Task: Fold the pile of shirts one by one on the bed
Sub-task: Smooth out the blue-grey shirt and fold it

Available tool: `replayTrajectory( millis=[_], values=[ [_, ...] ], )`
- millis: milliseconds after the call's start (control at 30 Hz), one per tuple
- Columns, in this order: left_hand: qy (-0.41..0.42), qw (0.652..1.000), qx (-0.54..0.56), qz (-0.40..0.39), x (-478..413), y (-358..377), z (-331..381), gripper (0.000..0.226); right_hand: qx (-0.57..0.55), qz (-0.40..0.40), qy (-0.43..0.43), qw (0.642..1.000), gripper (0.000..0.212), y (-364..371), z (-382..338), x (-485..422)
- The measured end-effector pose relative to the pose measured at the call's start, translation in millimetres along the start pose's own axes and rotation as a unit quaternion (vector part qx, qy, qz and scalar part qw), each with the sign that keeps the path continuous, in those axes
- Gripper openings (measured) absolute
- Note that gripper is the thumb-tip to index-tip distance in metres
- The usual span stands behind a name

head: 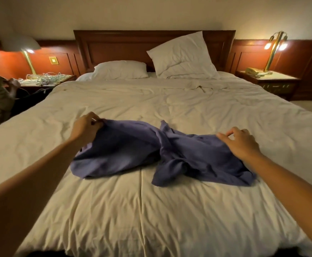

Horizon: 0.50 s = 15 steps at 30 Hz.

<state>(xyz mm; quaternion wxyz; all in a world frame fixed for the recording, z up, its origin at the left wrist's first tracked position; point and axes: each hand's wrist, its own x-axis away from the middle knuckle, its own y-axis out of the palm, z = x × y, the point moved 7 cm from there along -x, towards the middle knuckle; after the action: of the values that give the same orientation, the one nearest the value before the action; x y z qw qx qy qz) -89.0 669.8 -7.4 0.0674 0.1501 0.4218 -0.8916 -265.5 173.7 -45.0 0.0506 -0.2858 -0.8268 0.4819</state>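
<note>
a wide bed [151, 210] with a creased off-white cover fills the dim room. a flat pillow [120, 69] and a propped pillow [183, 56] sit against the dark wooden headboard [118, 43], with a lit left lamp [24, 47] and right lamp [275, 45] beside it. a purple shirt [132, 151] lies crumpled mid-cover between the hands. the left hand [85, 127] pinches its raised left end. the right hand [241, 143] rests on its right end, fingers loosely bent; whether it grips, i cannot tell. the shirt's long axis runs left to right, twisted at mid-length.

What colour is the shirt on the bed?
Purple-blue, plain; the shirt shows in the head view.
</note>
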Motion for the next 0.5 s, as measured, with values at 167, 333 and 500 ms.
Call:
replayTrajectory(
  millis=[167, 333, 500],
  values=[
    [0.129, 0.973, -0.046, -0.187, 48, 75, 31, 0.031, 0.014, -0.135, -0.175, 0.975, 0.083, 71, -42, 59],
    [0.159, 0.942, -0.023, -0.295, 84, 147, 42, 0.077, 0.067, -0.182, -0.165, 0.967, 0.106, 122, -32, 92],
    [0.18, 0.939, -0.117, -0.27, 84, 173, 32, 0.082, -0.028, -0.136, -0.186, 0.973, 0.031, 111, -33, 81]
  ],
)
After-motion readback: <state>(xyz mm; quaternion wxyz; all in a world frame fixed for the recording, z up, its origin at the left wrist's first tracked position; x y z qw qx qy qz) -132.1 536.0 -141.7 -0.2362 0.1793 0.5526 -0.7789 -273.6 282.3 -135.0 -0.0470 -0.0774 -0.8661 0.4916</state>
